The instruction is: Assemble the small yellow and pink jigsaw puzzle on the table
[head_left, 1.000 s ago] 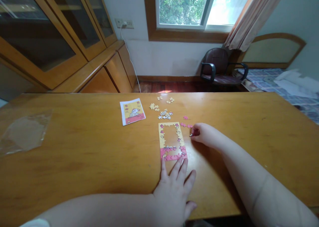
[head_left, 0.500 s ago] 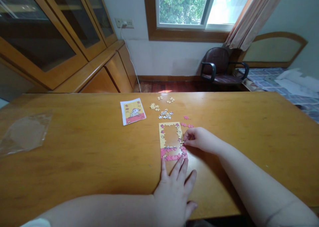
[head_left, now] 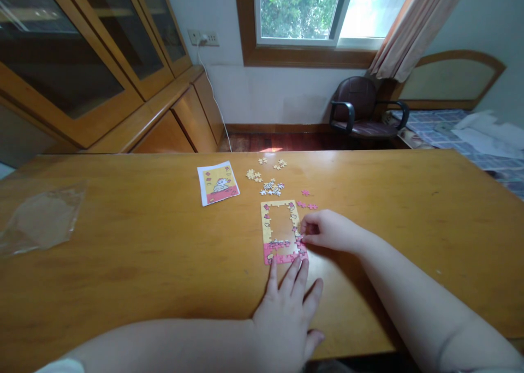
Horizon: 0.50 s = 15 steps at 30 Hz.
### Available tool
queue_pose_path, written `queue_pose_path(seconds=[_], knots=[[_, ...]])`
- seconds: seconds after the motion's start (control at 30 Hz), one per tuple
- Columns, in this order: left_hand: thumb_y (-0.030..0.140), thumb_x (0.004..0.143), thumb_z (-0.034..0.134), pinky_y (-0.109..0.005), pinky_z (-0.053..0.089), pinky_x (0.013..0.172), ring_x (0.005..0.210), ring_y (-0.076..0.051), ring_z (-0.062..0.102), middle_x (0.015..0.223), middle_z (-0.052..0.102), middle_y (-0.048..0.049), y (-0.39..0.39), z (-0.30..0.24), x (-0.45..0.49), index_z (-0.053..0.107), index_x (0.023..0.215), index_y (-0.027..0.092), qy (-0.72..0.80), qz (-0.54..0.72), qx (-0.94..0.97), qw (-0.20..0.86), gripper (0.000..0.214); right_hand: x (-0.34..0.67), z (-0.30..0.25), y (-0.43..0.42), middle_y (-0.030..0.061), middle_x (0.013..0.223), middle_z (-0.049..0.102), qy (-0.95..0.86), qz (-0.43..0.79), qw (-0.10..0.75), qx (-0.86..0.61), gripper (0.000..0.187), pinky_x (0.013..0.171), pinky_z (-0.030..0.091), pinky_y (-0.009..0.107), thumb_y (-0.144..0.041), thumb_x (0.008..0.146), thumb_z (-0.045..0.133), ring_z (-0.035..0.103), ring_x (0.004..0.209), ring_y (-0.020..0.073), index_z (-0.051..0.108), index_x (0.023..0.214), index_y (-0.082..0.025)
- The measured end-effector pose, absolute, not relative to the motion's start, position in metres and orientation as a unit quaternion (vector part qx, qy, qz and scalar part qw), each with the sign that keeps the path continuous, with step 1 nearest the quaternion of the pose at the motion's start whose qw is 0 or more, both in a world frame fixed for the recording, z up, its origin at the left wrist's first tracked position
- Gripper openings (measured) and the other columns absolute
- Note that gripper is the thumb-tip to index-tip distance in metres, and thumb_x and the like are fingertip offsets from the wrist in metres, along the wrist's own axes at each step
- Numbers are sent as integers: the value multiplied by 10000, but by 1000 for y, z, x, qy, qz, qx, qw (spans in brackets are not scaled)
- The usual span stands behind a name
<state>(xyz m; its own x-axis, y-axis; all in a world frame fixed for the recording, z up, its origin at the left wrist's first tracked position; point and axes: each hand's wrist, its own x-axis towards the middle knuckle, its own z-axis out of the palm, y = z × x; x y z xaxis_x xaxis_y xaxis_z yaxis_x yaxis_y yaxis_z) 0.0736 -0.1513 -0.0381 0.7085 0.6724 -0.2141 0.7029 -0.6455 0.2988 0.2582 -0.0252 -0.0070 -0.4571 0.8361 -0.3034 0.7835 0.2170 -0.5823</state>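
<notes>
Puzzle (head_left: 266,234), at twelve o'clock from the left hand (head_left: 284,307), whose spread fingers grip nothing, appears light, stiff, easily unlinked, best steadied by its edges, while the right hand (head_left: 327,230) at its three o'clock is nearly closed, hold indeterminable.

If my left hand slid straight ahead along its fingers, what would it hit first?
Your left hand would first meet the unfinished puzzle at its pink near edge; your fingertips seem right there, though contact is unclear.
</notes>
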Motion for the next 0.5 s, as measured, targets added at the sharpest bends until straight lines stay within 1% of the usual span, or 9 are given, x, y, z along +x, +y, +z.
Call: queue_pose_path(seconds=[0.27, 0.5], knots=[[543, 880, 449, -668, -19, 1095, 1453, -312, 38, 1572, 103, -151, -156, -42, 73, 244, 1494, 263, 386, -20, 905, 175, 705, 251, -8, -28, -28, 613, 597, -794, 320, 23, -517, 95, 505, 309, 214, -286, 734, 624, 479, 530, 99, 655, 774, -207], [529, 885, 449, -665, 11, 1099, 1452, -313, 38, 1566, 103, -173, -153, -37, 73, 263, 1489, 246, 382, -31, 904, 190, 692, 248, -8, -32, -27, 634, 614, -793, 318, 32, -519, 106, 513, 315, 212, -282, 735, 628, 490, 542, 100, 661, 814, -219]])
